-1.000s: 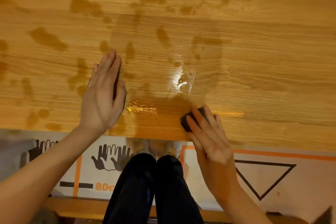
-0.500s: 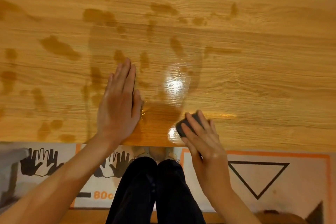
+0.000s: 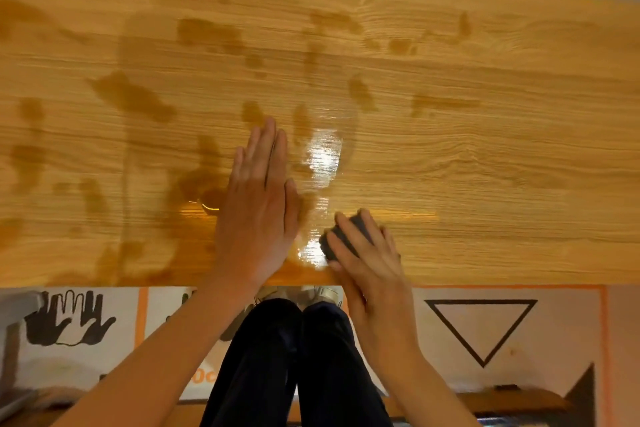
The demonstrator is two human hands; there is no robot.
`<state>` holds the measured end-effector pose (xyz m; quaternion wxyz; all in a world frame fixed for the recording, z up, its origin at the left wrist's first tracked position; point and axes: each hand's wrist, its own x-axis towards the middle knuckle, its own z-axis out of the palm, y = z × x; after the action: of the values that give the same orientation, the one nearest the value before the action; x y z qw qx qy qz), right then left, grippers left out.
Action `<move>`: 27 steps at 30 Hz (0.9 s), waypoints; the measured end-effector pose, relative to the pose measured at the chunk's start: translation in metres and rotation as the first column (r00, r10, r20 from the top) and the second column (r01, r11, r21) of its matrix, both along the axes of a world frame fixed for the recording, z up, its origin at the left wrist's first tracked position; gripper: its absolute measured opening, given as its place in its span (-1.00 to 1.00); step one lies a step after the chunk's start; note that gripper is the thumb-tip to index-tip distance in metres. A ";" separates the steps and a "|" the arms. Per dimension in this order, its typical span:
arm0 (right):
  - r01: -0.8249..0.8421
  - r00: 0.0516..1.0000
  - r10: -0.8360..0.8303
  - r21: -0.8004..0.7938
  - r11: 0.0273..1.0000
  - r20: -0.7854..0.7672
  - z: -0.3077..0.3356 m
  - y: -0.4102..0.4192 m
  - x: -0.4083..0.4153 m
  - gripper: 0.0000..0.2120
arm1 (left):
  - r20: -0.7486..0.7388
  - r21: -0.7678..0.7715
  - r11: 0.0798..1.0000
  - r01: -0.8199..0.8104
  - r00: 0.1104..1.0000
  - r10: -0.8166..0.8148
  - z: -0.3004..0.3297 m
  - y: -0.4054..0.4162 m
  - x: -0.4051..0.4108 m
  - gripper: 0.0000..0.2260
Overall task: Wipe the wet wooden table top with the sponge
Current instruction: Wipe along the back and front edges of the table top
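Note:
The wooden table top [image 3: 485, 156] fills the upper view, with dark wet blotches across its left and middle and a shiny wet film near the front edge. My right hand [image 3: 370, 260] grips a dark grey sponge [image 3: 341, 239] and presses it on the table close to the front edge; my fingers cover most of it. My left hand [image 3: 258, 208] lies flat on the wet wood just left of the sponge, fingers straight and together, pointing away from me.
Below the table edge lies a floor mat [image 3: 554, 322] printed with black hand shapes, a triangle outline and orange lines. My legs in dark trousers [image 3: 294, 367] stand between my arms. A grey wall runs beyond the table's far edge.
My left hand has slid to the right across the table toward the sponge. My right hand with the sponge has stayed near the front edge, shifting slightly left. The view has tilted down a little.

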<state>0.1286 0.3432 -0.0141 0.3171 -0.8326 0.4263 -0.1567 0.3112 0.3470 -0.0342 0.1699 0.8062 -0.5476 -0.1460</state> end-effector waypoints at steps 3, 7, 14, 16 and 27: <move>-0.008 1.000 0.009 -0.037 0.999 0.012 -0.002 -0.020 0.016 -0.65 | 0.010 0.018 1.000 0.000 1.000 0.000 0.002 -0.002 0.001 -0.51; 0.101 0.994 -0.103 -0.049 0.994 -0.035 -0.003 -0.093 0.081 -0.71 | 0.018 0.015 1.000 0.012 1.000 -0.012 0.001 -0.001 0.001 -0.49; 0.181 0.982 -0.184 -0.076 0.981 -0.045 0.000 -0.023 0.052 -0.68 | -0.079 0.003 1.000 0.010 0.997 -0.010 0.005 0.002 0.000 -0.50; 0.162 0.984 -0.168 -0.098 0.982 -0.052 -0.001 -0.019 0.048 -0.68 | -0.156 -0.019 1.000 -0.016 0.988 0.013 0.010 -0.001 0.002 -0.50; 0.194 0.979 -0.200 -0.110 0.975 -0.045 0.000 -0.120 0.017 -0.67 | 0.006 -0.044 0.995 -0.087 0.996 0.088 0.006 -0.080 0.060 -0.53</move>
<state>0.1453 0.2228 -0.0140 0.2438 -0.8057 0.5066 -0.1865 0.3713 0.2671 -0.0286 0.1916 0.8260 -0.5155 -0.1233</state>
